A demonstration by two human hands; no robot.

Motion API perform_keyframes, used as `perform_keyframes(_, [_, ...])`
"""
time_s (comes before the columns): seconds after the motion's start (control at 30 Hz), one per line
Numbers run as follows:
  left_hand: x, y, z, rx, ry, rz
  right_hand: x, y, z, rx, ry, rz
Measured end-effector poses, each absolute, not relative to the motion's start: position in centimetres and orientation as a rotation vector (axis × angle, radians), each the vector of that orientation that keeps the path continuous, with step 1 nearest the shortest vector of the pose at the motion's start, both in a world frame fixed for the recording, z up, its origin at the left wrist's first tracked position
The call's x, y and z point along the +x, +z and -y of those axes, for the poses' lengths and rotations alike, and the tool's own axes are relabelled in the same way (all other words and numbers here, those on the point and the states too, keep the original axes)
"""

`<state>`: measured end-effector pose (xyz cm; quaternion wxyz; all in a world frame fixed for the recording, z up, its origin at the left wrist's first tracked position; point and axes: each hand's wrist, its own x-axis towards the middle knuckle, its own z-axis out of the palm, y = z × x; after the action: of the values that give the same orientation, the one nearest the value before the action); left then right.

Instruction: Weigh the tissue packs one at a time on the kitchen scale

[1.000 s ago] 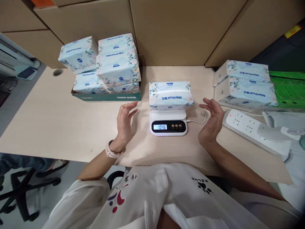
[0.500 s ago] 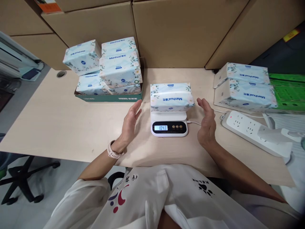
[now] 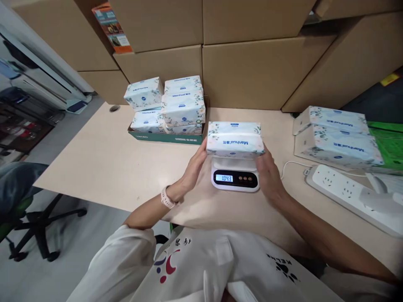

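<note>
A floral pack of tissues (image 3: 234, 139) sits at the top of a white digital scale (image 3: 235, 187); I cannot tell whether it still rests on the platform. The lit display reads 104.3. My left hand (image 3: 195, 168) presses against the pack's left end, and my right hand (image 3: 269, 172) against its right end, so the pack is held between the two. Fingertips of both hands are partly hidden behind the pack.
Left of the scale stands a green tray (image 3: 163, 137) stacked with several tissue packs. Two more packs (image 3: 343, 142) lie at the right by a white power strip (image 3: 349, 195) and its cable. Cardboard boxes (image 3: 248, 75) line the back of the table (image 3: 126, 167).
My hands have closed in from both sides and now touch the tissue pack's ends. The view has shifted, so everything sits lower and further right in the picture. The reading is unchanged.
</note>
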<state>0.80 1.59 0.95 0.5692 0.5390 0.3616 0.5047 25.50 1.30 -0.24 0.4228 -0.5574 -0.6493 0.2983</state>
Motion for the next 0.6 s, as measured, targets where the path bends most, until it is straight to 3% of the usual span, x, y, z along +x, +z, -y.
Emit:
perform_keyframes(0.17, [-2.4, 4.7, 0.4, 1.157, 1.797, -0.986, 19.2, 4.6, -1.4, -0.909, 0.556, 2.007])
perform_keyframes(0.3, [-8.8, 7.3, -2.4, 0.833, 2.196, -1.066, 9.7, 8.8, -4.9, -0.645, 0.547, 2.206])
perform_keyframes(0.47, [-17.2, 8.3, -9.0, 0.450, 2.313, -1.266, -0.1, 10.6, -9.6, -0.689, 0.711, 2.277])
perform_keyframes(0.6, [-19.0, 6.9, -13.8, 0.381, 2.321, -1.491, 0.4, 9.8, -8.9, -0.625, 0.712, 2.310])
